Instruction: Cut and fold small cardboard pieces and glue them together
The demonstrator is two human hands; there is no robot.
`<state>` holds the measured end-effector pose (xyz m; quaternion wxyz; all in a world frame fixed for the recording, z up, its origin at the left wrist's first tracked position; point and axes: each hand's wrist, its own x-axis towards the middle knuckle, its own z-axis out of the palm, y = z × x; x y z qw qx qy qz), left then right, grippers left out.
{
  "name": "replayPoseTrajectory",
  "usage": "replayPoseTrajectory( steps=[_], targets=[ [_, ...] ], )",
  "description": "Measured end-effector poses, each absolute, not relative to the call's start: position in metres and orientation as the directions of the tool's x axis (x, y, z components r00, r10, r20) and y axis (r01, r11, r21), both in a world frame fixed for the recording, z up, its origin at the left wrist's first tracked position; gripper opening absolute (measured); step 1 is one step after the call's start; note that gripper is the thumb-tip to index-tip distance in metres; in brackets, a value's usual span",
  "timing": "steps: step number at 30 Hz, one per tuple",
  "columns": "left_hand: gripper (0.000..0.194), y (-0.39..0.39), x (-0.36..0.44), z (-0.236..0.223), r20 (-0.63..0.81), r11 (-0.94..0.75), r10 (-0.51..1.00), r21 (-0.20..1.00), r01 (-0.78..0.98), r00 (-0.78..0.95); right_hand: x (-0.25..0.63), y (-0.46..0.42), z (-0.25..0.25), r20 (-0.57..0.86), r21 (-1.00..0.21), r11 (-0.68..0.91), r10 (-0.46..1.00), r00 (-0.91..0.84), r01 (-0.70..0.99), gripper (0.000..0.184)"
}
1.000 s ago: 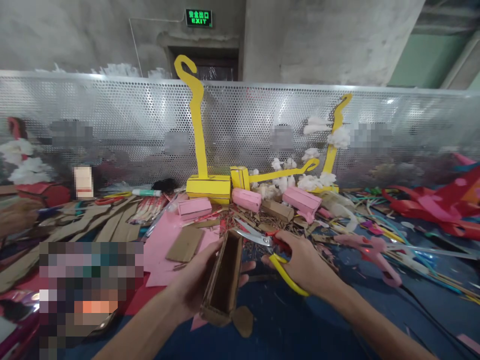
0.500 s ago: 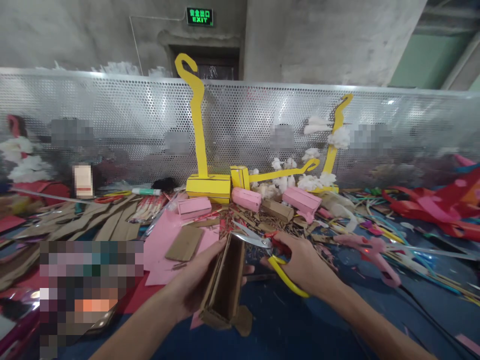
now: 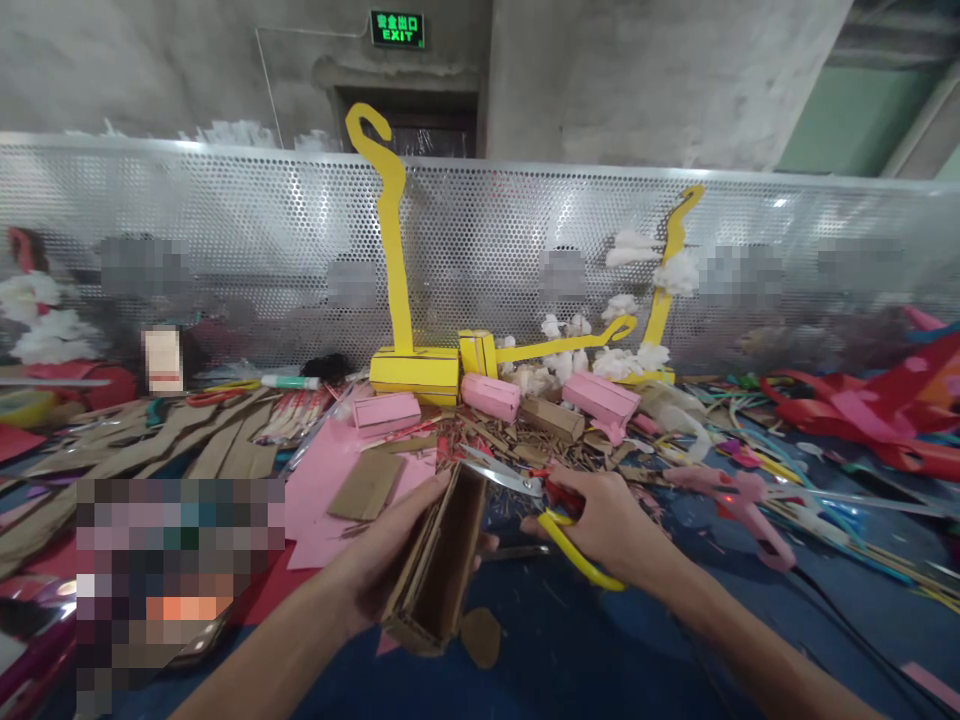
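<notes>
My left hand (image 3: 382,555) grips a long open cardboard box (image 3: 439,570) from its left side, with fingertips showing past its right wall. In my right hand (image 3: 604,520) are scissors (image 3: 574,550) with yellow and red handles; the fingers wrap round them. The scissors' blades (image 3: 502,478) lie at the far end of the box, one blade over its rim; whether they bite into the card I cannot tell. A small cut cardboard piece (image 3: 480,638) rests on the blue table beside the near end of the box.
Yellow hook-shaped models (image 3: 415,375) and pink boxes (image 3: 386,413) stand at the back before a perforated metal screen (image 3: 480,230). A pink glue gun (image 3: 742,495) with a cord lies right. Cardboard strips (image 3: 232,435) and pink paper (image 3: 315,500) cover the left.
The near end of the box has swung slightly left, away from the small cardboard piece. The scissors and right hand have barely moved.
</notes>
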<state>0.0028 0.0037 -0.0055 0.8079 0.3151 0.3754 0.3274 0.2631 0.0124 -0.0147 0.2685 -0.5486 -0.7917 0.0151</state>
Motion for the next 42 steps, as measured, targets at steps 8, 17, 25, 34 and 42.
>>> replayPoseTrajectory(
  steps=[8,17,25,34,42],
  targets=[
    [0.052,0.004,0.004,0.000,-0.430,0.595,0.777,0.740,-0.314,0.459,0.266,0.016,-0.017,0.398,-0.341,0.370,0.890,-0.224,0.864,0.046],
    [0.029,0.006,0.009,0.001,-0.403,0.570,0.820,0.645,-0.509,0.407,0.265,0.025,-0.026,0.409,-0.397,0.286,0.906,-0.111,0.872,0.043],
    [0.038,0.005,0.011,0.003,-0.409,0.586,0.810,0.587,-0.558,0.420,0.265,0.025,-0.020,0.412,-0.450,0.288,0.907,-0.089,0.845,0.036],
    [0.037,-0.002,0.014,0.021,-0.451,0.594,0.804,0.619,-0.514,0.388,0.257,0.016,-0.020,0.396,-0.453,0.370,0.898,-0.189,0.811,0.030],
    [0.037,-0.003,0.014,0.019,-0.414,0.582,0.807,0.678,-0.449,0.421,0.251,0.008,-0.014,0.381,-0.383,0.399,0.890,-0.250,0.833,0.027]
  ],
)
